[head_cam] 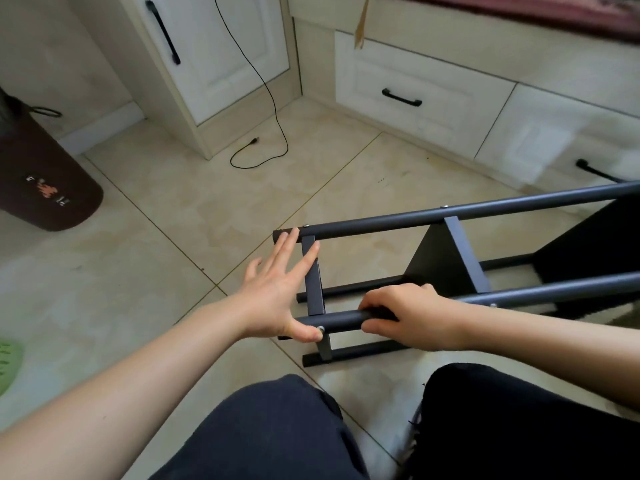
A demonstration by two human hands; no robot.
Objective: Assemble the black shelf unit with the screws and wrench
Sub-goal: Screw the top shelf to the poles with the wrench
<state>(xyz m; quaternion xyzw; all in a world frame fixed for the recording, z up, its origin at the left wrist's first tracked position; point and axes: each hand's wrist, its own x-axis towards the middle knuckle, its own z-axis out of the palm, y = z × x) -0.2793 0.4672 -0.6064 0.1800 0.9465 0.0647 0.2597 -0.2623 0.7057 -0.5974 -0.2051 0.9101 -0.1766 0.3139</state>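
Note:
The black shelf unit (pixel 464 209) lies on its side on the tiled floor, its round tubes running from centre to right. My left hand (pixel 277 289) is spread flat over the unit's left end: fingertips on the upper tube's end and the flat crossbar (pixel 313 275), thumb beside a silver screw (pixel 321 329) on the near tube. My right hand (pixel 408 315) grips the near tube (pixel 343 320) just right of that screw. Small screw heads show on the upper tube. No wrench is visible.
White cabinets with black handles (pixel 401 97) line the far side and right. A black cable (pixel 273 109) trails onto the floor. A brown mat (pixel 48 188) lies at left, a green item (pixel 8 367) at the left edge. My knees fill the bottom.

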